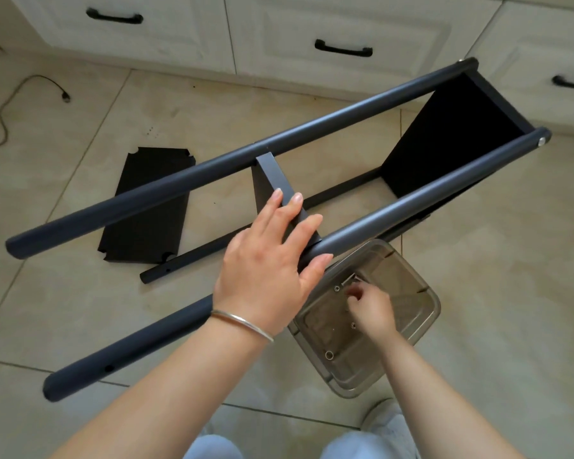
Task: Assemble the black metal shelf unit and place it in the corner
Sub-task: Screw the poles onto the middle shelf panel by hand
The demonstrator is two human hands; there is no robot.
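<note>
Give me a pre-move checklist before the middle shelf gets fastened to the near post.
1. Middle shelf steadied: ok, left hand lies flat over it and the near post.
2. Shelf spans both posts: ok, its far end meets the far post.
3. End shelf already fixed: ok, bolt head shows at the near post's end.
4. Fastener in hand: cannot tell, right hand is pinching inside the clear parts tray; what the fingers hold is hidden.
5. Fasteners left in the tray: ok, several small rings show on its floor.
6. Remaining shelf panel within reach: ok, flat on the floor beyond the frame.
</note>
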